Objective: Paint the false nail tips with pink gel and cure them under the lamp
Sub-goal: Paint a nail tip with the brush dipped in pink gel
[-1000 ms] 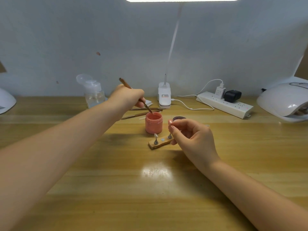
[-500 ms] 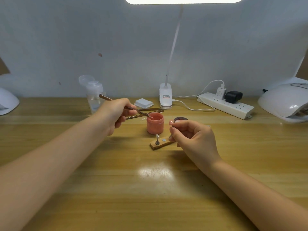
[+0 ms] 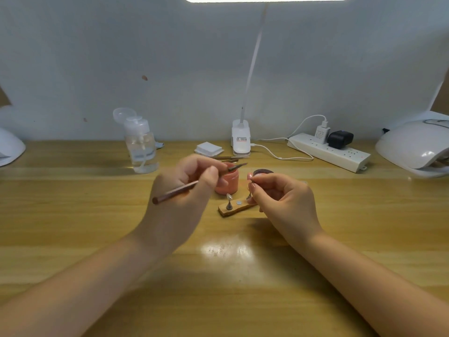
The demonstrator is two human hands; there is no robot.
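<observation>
My left hand point(image 3: 184, 190) grips a thin brown brush point(image 3: 175, 192), its tip pointing right over the open pink gel pot point(image 3: 227, 184). My right hand point(image 3: 279, 198) pinches a small stand with a pink nail tip point(image 3: 250, 176) at its top, held just right of the pot. Below them lies a wooden holder point(image 3: 234, 209) carrying one clear nail tip on a stand point(image 3: 228, 199) and a bare metal disc. The pot's dark lid point(image 3: 261, 171) sits behind my right hand. A white curing lamp point(image 3: 418, 149) stands at the far right.
A clear pump bottle point(image 3: 141, 147), a stack of white wipes point(image 3: 209, 148), spare brushes point(image 3: 228, 158), a clip desk lamp base point(image 3: 240, 139) with cable and a white power strip point(image 3: 328, 152) line the back of the wooden table point(image 3: 218, 276). Another white lamp point(image 3: 9, 147) sits far left.
My left hand drew the brush out of the gel pot and brought it nearer, swinging it level toward the nail tip. My right hand barely moved.
</observation>
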